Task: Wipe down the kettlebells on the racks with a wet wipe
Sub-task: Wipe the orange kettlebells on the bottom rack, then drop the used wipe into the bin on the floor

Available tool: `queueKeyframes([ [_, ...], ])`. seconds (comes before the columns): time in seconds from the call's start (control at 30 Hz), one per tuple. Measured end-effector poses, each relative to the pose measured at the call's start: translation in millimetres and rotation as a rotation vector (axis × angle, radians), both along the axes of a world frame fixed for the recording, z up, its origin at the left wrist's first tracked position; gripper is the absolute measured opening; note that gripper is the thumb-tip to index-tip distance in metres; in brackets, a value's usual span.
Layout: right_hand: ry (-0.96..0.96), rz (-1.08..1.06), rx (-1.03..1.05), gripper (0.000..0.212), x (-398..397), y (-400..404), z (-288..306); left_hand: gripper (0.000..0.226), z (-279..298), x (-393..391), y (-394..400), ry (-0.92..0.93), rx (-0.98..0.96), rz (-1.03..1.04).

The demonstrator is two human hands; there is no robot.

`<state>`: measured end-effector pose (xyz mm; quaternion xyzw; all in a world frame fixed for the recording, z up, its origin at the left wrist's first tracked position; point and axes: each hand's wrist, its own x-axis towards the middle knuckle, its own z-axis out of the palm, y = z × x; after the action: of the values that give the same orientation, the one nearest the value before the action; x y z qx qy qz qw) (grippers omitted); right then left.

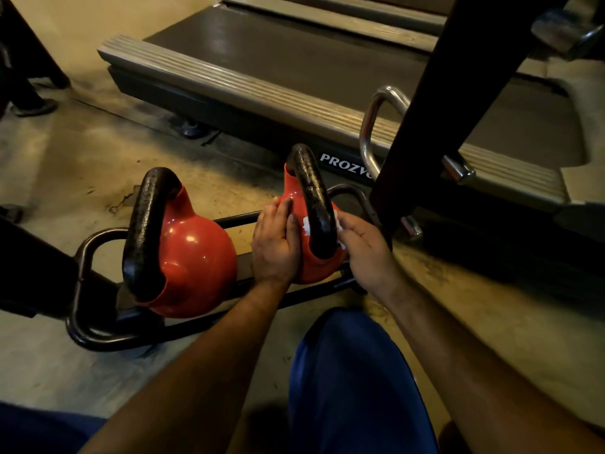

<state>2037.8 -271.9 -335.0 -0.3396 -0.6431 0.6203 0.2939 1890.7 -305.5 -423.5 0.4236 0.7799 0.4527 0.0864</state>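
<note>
Two red kettlebells sit on the low black rack [98, 335] by the floor. Left kettlebell [193, 257] is untouched right now; can't tell if it's been wiped. My left hand [275, 244] lies flat w/ straight fingers against the right kettlebell [296, 194], steadying its side. Its black handle [314, 204] runs between my hands. Right hand [363, 247] pinches the wet wipe [307, 226] against the bell near the handle base. I'd judge wiping is mid-way on this bell; any other racks aren't visible.

Two red kettlebells on a low black rack [98, 335], left hand [275, 247] flat on right kettlebell [296, 191], right hand [363, 247] pressing white wipe [307, 226]
</note>
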Motion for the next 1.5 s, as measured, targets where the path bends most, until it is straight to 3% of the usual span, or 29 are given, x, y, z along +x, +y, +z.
queueKeyframes([
  [0.1,0.057,-0.128,-0.004,0.045,2,-6,-14,0.064,1,-3,-1,0.006,-0.035,-0.031],
  [0.23,0.003,-0.305,0.018,0.039,1,-14,-14,0.066,16,-13,-4,0.039,-0.198,-0.115],
  [0.43,-0.190,-0.546,-0.036,0.013,-9,-19,4,0.051,60,-19,-8,-0.012,-0.418,-0.239],
  [0.53,-0.116,-0.655,-0.341,0.007,-1,-28,23,0.048,89,-13,-31,-0.053,-0.538,-0.275],
  [0.67,-0.004,-0.725,-0.820,0.023,40,-69,77,0.037,140,15,-78,-0.037,-0.741,-0.332],
  [0.83,-0.053,-0.794,-0.991,0.028,122,-130,147,0.036,217,78,-111,-0.084,-0.971,-0.578],
  [0.97,-0.160,-1.012,-1.025,0.024,187,-154,187,0.035,262,143,-114,-0.208,-1.038,-0.698],
  [1.1,-0.217,-1.185,-1.007,0.024,252,-166,198,0.038,281,217,-107,-0.217,-1.017,-0.827],
  [1.5,-0.368,-1.203,-0.897,0.023,365,-172,141,0.044,245,358,-85,-0.201,-1.085,-0.907],
])
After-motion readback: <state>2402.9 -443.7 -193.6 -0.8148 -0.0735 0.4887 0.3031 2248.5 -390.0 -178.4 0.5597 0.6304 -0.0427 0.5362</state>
